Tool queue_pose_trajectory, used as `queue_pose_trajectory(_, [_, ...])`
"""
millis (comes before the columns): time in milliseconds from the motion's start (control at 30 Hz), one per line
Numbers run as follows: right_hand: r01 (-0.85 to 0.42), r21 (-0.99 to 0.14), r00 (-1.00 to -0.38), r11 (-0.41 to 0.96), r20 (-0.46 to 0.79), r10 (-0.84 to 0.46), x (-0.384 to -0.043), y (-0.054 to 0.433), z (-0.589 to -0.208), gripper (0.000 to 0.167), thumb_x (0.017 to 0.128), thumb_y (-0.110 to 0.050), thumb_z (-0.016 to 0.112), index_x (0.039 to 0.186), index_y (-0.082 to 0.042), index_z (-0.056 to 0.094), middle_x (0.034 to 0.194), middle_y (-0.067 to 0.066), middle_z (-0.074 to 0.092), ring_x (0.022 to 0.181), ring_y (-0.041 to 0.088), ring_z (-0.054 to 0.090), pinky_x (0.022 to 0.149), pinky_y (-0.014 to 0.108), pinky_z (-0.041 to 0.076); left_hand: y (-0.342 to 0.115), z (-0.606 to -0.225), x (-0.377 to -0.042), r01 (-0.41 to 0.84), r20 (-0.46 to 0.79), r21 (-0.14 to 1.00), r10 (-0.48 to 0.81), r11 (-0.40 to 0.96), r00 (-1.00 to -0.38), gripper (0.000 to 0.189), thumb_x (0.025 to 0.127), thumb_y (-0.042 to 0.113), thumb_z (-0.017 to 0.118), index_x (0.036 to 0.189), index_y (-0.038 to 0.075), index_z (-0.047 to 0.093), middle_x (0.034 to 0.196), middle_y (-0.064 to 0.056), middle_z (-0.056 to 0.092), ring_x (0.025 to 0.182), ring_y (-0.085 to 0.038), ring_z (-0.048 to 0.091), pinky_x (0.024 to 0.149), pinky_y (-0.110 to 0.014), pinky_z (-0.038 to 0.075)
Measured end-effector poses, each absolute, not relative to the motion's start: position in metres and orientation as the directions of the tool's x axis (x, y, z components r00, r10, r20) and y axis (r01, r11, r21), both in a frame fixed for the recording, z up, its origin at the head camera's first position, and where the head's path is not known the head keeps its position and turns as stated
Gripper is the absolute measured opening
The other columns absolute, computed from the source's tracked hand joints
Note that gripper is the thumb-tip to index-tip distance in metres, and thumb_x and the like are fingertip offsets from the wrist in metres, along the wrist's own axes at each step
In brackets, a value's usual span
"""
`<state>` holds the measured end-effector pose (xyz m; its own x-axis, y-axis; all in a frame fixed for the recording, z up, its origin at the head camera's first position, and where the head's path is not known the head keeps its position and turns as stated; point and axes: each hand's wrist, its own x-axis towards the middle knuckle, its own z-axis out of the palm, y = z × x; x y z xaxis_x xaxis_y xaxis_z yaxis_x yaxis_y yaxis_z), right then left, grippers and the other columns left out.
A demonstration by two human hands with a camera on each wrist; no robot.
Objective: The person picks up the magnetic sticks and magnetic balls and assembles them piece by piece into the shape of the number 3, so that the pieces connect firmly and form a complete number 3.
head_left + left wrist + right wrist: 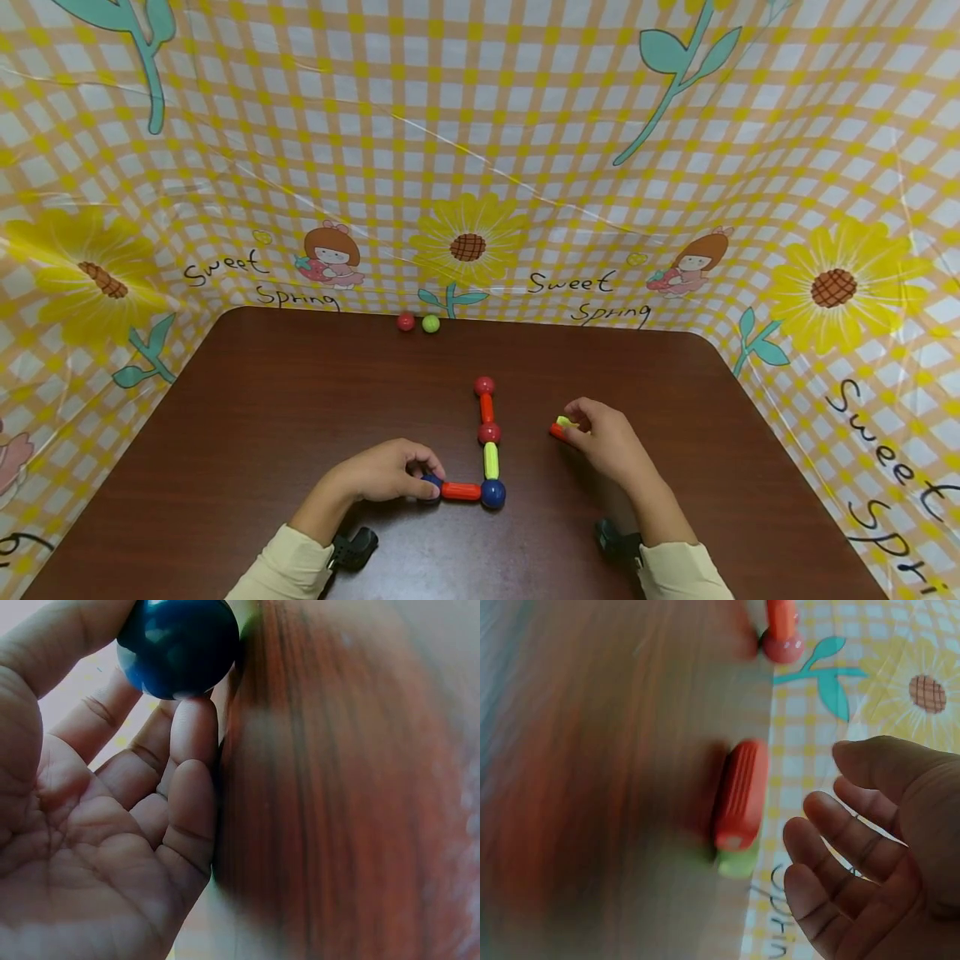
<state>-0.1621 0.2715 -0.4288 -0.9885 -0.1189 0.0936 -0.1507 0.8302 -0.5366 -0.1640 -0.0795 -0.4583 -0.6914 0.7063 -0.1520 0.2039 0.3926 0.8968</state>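
In the head view, balls and ridged rods form an L on the brown table (337, 375). My left hand (390, 472) pinches the blue ball (180, 649) at the L's left end. From it a red rod (461, 492) leads to a blue corner ball (492, 493). Above the corner come a yellow-green rod (491, 460), a red ball (489, 432), another red rod (487, 408) and a red end ball (484, 386). Over a loose red rod (742, 795) and a yellow-green rod (737, 862), my right hand (603, 437) has spread, loosely bent fingers, apart from both.
At the table's back edge lie a red ball (406, 322) and a green ball (431, 323). A checked cloth with sunflowers (467, 247) hangs around the back and both sides. Dark straps with devices (355, 548) sit on both wrists.
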Motion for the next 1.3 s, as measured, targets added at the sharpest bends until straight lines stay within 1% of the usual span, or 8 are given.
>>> queue_pose_trajectory(100, [-0.172, -0.499, -0.985, 0.849, 0.089, -0.148, -0.159, 0.277, -0.432, 0.018, 0.089, -0.008, 0.072, 0.105, -0.005, 0.066, 0.094, 0.004, 0.067, 0.086, 0.023, 0.063, 0.077, 0.045, 0.051, -0.080, -0.457, -0.164, 0.199, -0.157, 0.897, 0.705, 0.395, -0.691, 0.010, 0.088, 0.013, 0.076, 0.097, 0.015, 0.072, 0.069, 0.004, 0.058, 0.061, -0.009, 0.050, 0.056, -0.023, 0.040])
queue_pose_trajectory(233, [-0.188, -0.491, -0.982, 0.851, 0.082, -0.169, -0.159, 0.278, -0.438, 0.017, 0.087, -0.007, 0.074, 0.102, -0.007, 0.066, 0.094, 0.003, 0.066, 0.084, 0.021, 0.061, 0.077, 0.044, 0.051, -0.080, -0.456, -0.164, 0.201, -0.153, 0.899, 0.708, 0.390, -0.689, 0.010, 0.088, 0.012, 0.076, 0.098, 0.012, 0.072, 0.069, 0.003, 0.058, 0.060, -0.008, 0.051, 0.055, -0.022, 0.041])
queue_pose_trajectory(467, [-0.192, -0.492, -0.981, 0.849, 0.062, -0.185, -0.159, 0.276, -0.445, 0.014, 0.085, -0.005, 0.075, 0.095, -0.008, 0.065, 0.084, -0.001, 0.061, 0.072, 0.015, 0.053, 0.067, 0.035, 0.045, -0.078, -0.456, -0.163, 0.206, -0.148, 0.897, 0.704, 0.392, -0.694, 0.011, 0.087, 0.012, 0.076, 0.097, 0.013, 0.072, 0.067, 0.004, 0.058, 0.059, -0.007, 0.051, 0.055, -0.022, 0.041])
queue_pose_trajectory(633, [-0.211, -0.475, -0.976, 0.854, 0.056, -0.210, -0.158, 0.273, -0.446, 0.015, 0.084, -0.004, 0.076, 0.094, -0.008, 0.066, 0.083, -0.001, 0.062, 0.073, 0.013, 0.056, 0.068, 0.036, 0.047, -0.078, -0.456, -0.162, 0.206, -0.137, 0.903, 0.706, 0.378, -0.695, 0.012, 0.087, 0.010, 0.077, 0.097, 0.010, 0.072, 0.067, 0.003, 0.057, 0.059, -0.009, 0.051, 0.054, -0.022, 0.040])
queue_pose_trajectory(900, [-0.186, -0.480, -0.981, 0.858, 0.036, -0.192, -0.157, 0.269, -0.445, 0.015, 0.083, -0.003, 0.074, 0.095, -0.008, 0.066, 0.079, -0.004, 0.065, 0.073, 0.014, 0.057, 0.069, 0.037, 0.047, -0.079, -0.457, -0.162, 0.207, -0.138, 0.900, 0.703, 0.383, -0.698, 0.012, 0.086, 0.011, 0.077, 0.097, 0.011, 0.072, 0.068, 0.003, 0.057, 0.060, -0.010, 0.051, 0.053, -0.022, 0.040])
queue_pose_trajectory(1000, [-0.177, -0.500, -0.982, 0.847, 0.038, -0.183, -0.158, 0.267, -0.445, 0.015, 0.084, -0.003, 0.073, 0.096, -0.008, 0.067, 0.082, -0.003, 0.065, 0.075, 0.014, 0.058, 0.071, 0.037, 0.048, -0.079, -0.458, -0.163, 0.222, -0.131, 0.895, 0.705, 0.386, -0.696, 0.012, 0.086, 0.012, 0.077, 0.097, 0.011, 0.072, 0.069, 0.003, 0.058, 0.060, -0.008, 0.051, 0.054, -0.022, 0.039])
queue_pose_trajectory(1100, [-0.179, -0.552, -0.982, 0.815, 0.048, -0.183, -0.161, 0.263, -0.445, 0.015, 0.086, -0.004, 0.072, 0.100, -0.008, 0.068, 0.085, -0.002, 0.064, 0.076, 0.014, 0.057, 0.071, 0.035, 0.048, -0.079, -0.460, -0.164, 0.237, -0.126, 0.889, 0.708, 0.391, -0.695, 0.012, 0.086, 0.013, 0.077, 0.097, 0.012, 0.072, 0.069, 0.003, 0.057, 0.061, -0.007, 0.050, 0.054, -0.022, 0.039])
queue_pose_trajectory(1300, [-0.252, -0.629, -0.964, 0.736, 0.096, -0.248, -0.169, 0.243, -0.442, 0.018, 0.088, -0.007, 0.073, 0.104, -0.013, 0.067, 0.091, -0.004, 0.061, 0.079, 0.014, 0.055, 0.070, 0.031, 0.048, -0.079, -0.461, -0.165, 0.238, -0.128, 0.887, 0.707, 0.395, -0.696, 0.011, 0.087, 0.013, 0.077, 0.097, 0.014, 0.073, 0.069, 0.005, 0.058, 0.061, -0.006, 0.050, 0.055, -0.021, 0.040])
